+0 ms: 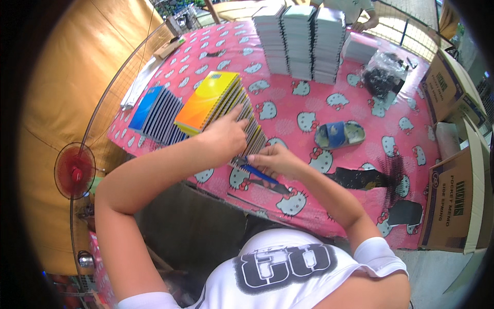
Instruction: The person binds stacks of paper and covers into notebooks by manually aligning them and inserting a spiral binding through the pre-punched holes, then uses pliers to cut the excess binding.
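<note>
A tall stack of yellow-orange spiral notebooks [210,98] stands on the table, its wire-bound edges facing right. My left hand [226,136] lies against that bound side, fingers stretched and spread over the coils. Close beside it, at the near end of the stack, my right hand [278,160] is closed on blue-handled pliers [259,172]. The jaws touch or nearly touch the lowest coils; exact contact is too small to tell. Left of the yellow stack sits a row of blue spiral notebooks [154,116].
Three tall stacks of white spiral-bound pads [298,44] stand at the back. A blue slipper [339,135], a plastic bag of black material [382,77] and dark scraps [360,178] lie rightward. Cardboard boxes [447,198] line the right edge; a red fan [75,172] is left. Another person's hand [366,23] is beyond.
</note>
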Demonstrator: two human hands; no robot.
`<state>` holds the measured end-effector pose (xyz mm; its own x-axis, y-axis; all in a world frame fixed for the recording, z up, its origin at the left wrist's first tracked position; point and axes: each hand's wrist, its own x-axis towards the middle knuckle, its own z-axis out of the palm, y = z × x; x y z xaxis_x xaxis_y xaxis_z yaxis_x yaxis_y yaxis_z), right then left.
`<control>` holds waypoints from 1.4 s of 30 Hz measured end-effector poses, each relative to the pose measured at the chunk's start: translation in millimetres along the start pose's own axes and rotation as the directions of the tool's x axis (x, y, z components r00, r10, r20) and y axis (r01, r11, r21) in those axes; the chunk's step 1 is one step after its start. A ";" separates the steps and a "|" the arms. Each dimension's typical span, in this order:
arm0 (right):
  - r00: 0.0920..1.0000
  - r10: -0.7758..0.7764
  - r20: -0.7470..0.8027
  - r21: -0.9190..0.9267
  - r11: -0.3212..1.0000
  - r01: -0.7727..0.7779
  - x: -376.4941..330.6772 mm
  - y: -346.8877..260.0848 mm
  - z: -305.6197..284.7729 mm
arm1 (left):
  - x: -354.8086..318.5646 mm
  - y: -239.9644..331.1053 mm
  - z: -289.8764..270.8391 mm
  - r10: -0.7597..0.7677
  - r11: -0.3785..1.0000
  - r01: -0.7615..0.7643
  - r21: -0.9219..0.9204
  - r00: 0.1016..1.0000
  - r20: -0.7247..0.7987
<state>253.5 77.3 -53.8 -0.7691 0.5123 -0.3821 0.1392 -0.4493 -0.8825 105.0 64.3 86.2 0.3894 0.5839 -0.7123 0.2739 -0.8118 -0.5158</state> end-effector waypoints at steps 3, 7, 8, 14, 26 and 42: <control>0.947 -0.311 -0.083 -0.393 0.883 0.256 1.1 11.4 2.2 | 1.8 -0.5 16.7 0.016 1.000 -0.017 -0.006 0.989 -0.145; 0.738 -0.665 -0.118 -0.689 0.590 0.421 -7.4 29.2 0.7 | 5.1 3.6 1.9 0.012 1.000 -0.011 0.021 0.999 -0.044; 0.663 -0.740 -0.111 -0.765 0.490 0.419 -7.9 31.4 1.2 | 3.4 2.2 -1.9 0.006 1.000 -0.006 0.021 1.000 -0.013; 0.507 -0.861 -0.038 -0.884 0.265 0.384 -1.3 42.1 8.5 | -1.3 1.9 4.1 0.003 1.000 -0.002 0.001 0.997 -0.073; 0.320 -0.945 0.062 -0.923 0.068 0.378 15.6 43.8 7.3 | 0.7 -1.4 6.8 -0.009 0.999 0.003 -0.044 0.991 -0.130; 0.373 -0.928 -0.001 -0.920 0.147 0.362 13.8 47.6 7.6 | 2.7 2.1 1.6 0.037 0.999 -0.037 0.001 0.999 -0.015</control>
<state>244.8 57.5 -99.0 -0.4154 0.6086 0.6760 0.3159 0.7934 -0.5202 105.2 64.2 82.4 0.4125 0.5530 -0.7239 0.2581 -0.8331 -0.4893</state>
